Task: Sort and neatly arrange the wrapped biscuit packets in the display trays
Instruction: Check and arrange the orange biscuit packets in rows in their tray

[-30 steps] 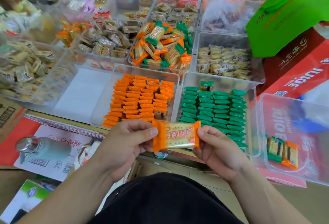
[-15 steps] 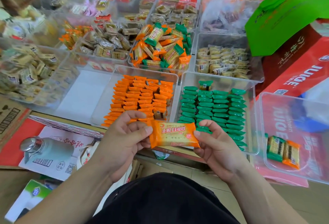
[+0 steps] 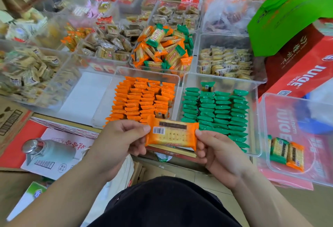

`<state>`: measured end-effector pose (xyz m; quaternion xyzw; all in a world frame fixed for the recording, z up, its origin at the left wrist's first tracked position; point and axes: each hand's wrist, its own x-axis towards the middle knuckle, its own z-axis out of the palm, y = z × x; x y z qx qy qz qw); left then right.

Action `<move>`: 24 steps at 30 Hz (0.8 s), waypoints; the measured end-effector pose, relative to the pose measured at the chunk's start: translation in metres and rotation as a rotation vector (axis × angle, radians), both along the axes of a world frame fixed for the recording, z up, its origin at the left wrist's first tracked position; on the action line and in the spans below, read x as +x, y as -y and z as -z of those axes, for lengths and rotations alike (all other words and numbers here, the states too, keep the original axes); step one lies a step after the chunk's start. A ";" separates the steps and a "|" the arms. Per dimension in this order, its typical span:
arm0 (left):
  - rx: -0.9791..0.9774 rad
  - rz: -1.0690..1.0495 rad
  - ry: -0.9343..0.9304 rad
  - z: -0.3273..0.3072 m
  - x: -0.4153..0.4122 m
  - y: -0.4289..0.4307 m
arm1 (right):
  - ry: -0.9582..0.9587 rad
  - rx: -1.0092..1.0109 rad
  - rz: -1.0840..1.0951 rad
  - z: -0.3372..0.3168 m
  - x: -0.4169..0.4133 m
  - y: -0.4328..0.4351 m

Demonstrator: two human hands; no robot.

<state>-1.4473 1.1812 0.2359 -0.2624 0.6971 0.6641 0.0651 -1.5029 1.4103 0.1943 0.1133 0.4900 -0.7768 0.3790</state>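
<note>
Head view. Holding one orange packet (image 3: 172, 134) flat, barcode side up, above the lap and just before the near rims of two clear trays. Pinched at one short end by the left hand (image 3: 119, 140), thumb on top and fingers curled below; pinched at the other end by the right hand (image 3: 218, 153) in the same way. Behind the packet, on the left: the orange tray (image 3: 102, 111), filled with tidy orange rows (image 3: 142, 100). On the right, touching it: the green tray (image 3: 189, 80), with green rows (image 3: 216, 111). Further back, a mixed tray (image 3: 133, 62) with both colours heaped loosely. Far right, a side tray (image 3: 270, 118) with one green and one orange packet lying together.
</note>
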 end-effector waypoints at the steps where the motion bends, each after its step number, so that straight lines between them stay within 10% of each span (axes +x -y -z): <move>1: 0.123 -0.024 0.044 0.000 -0.001 0.001 | 0.074 -0.054 0.013 0.001 0.000 0.001; 6: 0.330 -0.059 0.084 0.003 -0.001 0.004 | 0.140 -0.108 0.034 0.006 0.002 0.004; 24: 0.100 -0.057 0.049 0.028 -0.005 0.004 | -0.120 0.160 0.053 -0.002 -0.008 0.006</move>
